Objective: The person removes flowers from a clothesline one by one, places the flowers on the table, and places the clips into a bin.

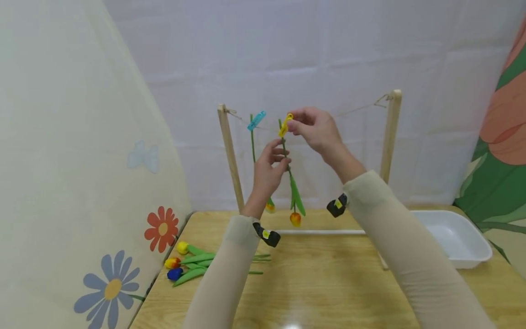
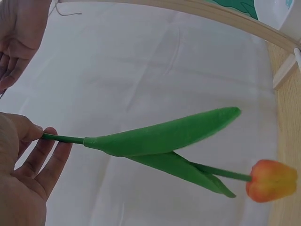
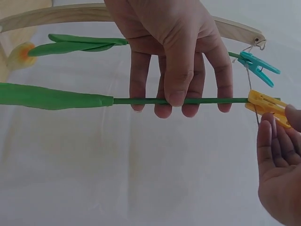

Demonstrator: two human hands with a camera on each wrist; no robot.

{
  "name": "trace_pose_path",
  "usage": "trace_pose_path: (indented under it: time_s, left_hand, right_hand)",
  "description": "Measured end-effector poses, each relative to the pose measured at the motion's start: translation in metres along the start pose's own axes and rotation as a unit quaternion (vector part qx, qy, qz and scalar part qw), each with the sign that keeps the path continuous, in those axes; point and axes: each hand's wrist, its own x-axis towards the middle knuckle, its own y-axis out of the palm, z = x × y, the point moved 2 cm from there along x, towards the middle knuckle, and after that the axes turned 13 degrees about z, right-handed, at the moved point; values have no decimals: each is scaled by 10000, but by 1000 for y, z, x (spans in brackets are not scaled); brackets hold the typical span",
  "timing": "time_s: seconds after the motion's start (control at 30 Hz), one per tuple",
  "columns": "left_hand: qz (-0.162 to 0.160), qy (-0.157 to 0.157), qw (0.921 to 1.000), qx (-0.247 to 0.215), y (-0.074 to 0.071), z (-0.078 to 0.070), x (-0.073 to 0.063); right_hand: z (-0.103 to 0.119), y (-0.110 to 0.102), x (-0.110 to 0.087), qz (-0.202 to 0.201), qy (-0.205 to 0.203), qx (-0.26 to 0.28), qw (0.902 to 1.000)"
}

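Note:
An orange-yellow artificial tulip hangs head down beside a string. My left hand pinches its green stem between thumb and fingers, above the leaves. Higher up, my right hand holds a yellow clothespin between thumb and fingers. The clothespin's nose is at the stem's upper end and the string; the right wrist view shows both there. To the left, a turquoise clothespin holds a second tulip on the string, partly hidden behind my left hand.
The string runs between two wooden posts, with a white bar low between them. Several tulips, yellow, orange and blue, lie on the table's left side. At the right stands a white tray. A white cloth hangs behind.

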Motion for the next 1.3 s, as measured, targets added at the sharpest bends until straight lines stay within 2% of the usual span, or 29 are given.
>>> trace_pose_path:
  time_s: [0.2,0.33,0.47,0.6,0.83,0.97,1.1,1.3]
  left_hand:
    - [5,37,9995,316,-4,-2,-1]
    - [131,70,9994,310,-4,-3,-2]
    - [202,59,9994,273,-4,-2,-7]
    - [228,92,9989,397,-4,1,-14]
    - [188,319,9979,533,-12,-1,-27]
    - [309,434,9972,533,-13,-4,-32]
    - [396,377,9966,611,-14,-6,-39]
    - [583,322,9947,782,-17,-7,-52]
  right_hand:
    - [0,0,0,-510,-481,521,9962]
    - [4,-7,-4,-953,-750,871,9888]
    - [6,-13,-11,-1133,-968,1270,9806]
    - [3,-17,-20,-992,-1083,1260,9811]
    - [-12,-21,-36,-366,-1044,962,9892]
    - [-21,-26,-44,-277,-1126,860,9895]
    - [-27,-29,-53,-161,-1122,723,9909]
    - [-39,-35,-69,-124,-1005,852,9912]
